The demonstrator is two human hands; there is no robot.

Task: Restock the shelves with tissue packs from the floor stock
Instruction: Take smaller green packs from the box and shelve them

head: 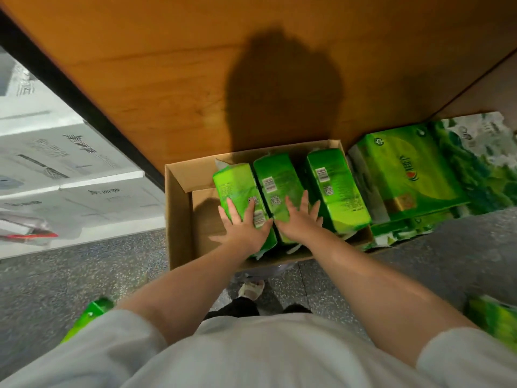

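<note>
Three tissue packs [282,189] stood side by side in the carton [179,219], long axes running toward its far wall. The left hand [242,228] and right hand [298,219] lay flat with fingers spread, on the left and middle packs.

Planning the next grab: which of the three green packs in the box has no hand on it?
The rightmost pack. The left hand lies on the leftmost pack, the right hand on the middle pack.
</note>
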